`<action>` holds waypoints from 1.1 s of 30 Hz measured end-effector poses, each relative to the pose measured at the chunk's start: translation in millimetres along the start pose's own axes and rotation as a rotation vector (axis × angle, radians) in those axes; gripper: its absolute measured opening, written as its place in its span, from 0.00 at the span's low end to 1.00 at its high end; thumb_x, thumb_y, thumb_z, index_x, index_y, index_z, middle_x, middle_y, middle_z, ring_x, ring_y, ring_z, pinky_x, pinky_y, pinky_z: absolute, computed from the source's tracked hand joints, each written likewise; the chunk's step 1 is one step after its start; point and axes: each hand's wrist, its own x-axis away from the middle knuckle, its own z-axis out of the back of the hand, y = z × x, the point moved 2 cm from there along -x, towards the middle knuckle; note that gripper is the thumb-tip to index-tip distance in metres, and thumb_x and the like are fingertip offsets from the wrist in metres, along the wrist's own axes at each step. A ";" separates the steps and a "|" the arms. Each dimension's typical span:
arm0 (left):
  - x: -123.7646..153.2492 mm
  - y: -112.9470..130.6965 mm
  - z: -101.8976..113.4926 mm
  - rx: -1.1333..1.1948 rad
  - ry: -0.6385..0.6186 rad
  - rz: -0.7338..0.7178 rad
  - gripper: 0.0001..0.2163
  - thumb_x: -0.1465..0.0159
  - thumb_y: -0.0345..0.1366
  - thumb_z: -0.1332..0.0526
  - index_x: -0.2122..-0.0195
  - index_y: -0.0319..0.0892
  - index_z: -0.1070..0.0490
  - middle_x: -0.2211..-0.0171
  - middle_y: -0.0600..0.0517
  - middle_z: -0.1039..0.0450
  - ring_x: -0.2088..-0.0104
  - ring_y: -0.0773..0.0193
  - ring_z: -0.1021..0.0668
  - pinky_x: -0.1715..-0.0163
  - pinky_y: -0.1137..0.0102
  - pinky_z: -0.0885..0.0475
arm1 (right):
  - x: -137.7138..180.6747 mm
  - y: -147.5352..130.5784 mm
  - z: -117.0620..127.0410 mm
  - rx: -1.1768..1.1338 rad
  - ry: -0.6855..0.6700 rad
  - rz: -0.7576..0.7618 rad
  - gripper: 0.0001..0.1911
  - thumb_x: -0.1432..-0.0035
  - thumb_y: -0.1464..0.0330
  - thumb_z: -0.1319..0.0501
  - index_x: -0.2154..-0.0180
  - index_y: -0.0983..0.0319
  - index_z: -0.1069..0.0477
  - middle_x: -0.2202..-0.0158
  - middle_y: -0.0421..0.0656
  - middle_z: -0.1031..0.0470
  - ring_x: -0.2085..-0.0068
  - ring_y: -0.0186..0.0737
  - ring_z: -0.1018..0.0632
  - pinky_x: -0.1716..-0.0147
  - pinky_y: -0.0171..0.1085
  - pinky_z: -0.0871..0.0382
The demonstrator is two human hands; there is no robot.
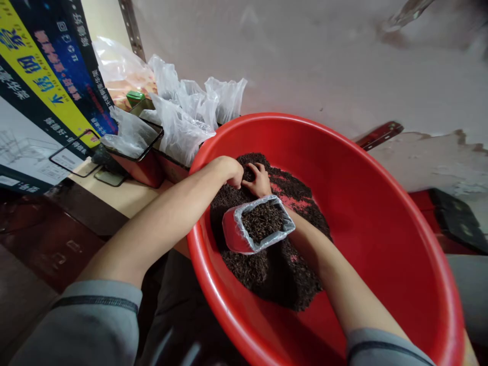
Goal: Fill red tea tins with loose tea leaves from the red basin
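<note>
Dark, dry, twisted leaves that look like loose tea (305,284) lie heaped in a big red plastic basin (381,218). My left hand (233,172) is at the far left of the heap, fingers curled inward; what they hold, if anything, is hidden. Just beside it, my right hand (260,181) rests on the leaves with thumb and fingers bent but apart. Nearer to me, a red container (233,231) with a clear plastic liner stands on the heap, filled with the same leaves. My right forearm passes close by its right side.
Left of the basin, several lined containers, including a red tin (143,170) with a clear bag (183,127), stand on a pale surface (131,198). A wire-hinged lid (110,175) lies near a large printed box (46,91). Behind is a wall (290,56); a black case (453,218) sits at right.
</note>
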 end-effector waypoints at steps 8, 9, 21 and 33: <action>-1.7 -7.7 -3.3 0.092 -0.029 0.091 0.10 0.38 0.40 0.33 0.63 0.38 0.17 0.78 0.45 0.21 0.68 0.50 0.18 0.61 0.63 0.24 | 3.4 -9.4 56.4 -0.694 0.123 -0.298 0.27 0.61 0.62 0.30 0.55 0.60 0.26 0.66 0.38 0.23 0.62 0.43 0.22 0.53 0.47 0.25; -1.3 -8.5 -3.8 0.109 -0.045 0.103 0.12 0.36 0.40 0.34 0.61 0.37 0.17 0.77 0.45 0.22 0.69 0.50 0.18 0.62 0.62 0.23 | 6.9 -16.1 69.8 -0.765 0.135 -0.294 0.28 0.62 0.61 0.29 0.55 0.59 0.26 0.66 0.37 0.23 0.65 0.41 0.23 0.56 0.46 0.24; 15.2 -3.6 -1.7 0.154 -0.081 0.074 0.16 0.32 0.43 0.39 0.55 0.36 0.19 0.83 0.51 0.31 0.73 0.55 0.22 0.66 0.65 0.25 | 102.0 -132.1 175.9 -0.359 -0.369 0.600 0.14 0.50 0.63 0.25 0.59 0.56 0.19 0.42 0.46 0.23 0.43 0.50 0.22 0.41 0.51 0.30; 1.0 -8.9 -1.2 0.149 -0.022 0.043 0.13 0.36 0.44 0.35 0.62 0.39 0.17 0.82 0.48 0.28 0.68 0.50 0.20 0.61 0.61 0.25 | 50.9 48.2 127.0 -0.088 -0.047 -0.134 0.49 0.52 0.36 0.35 0.38 0.61 0.31 0.35 0.59 0.32 0.34 0.63 0.32 0.34 0.63 0.42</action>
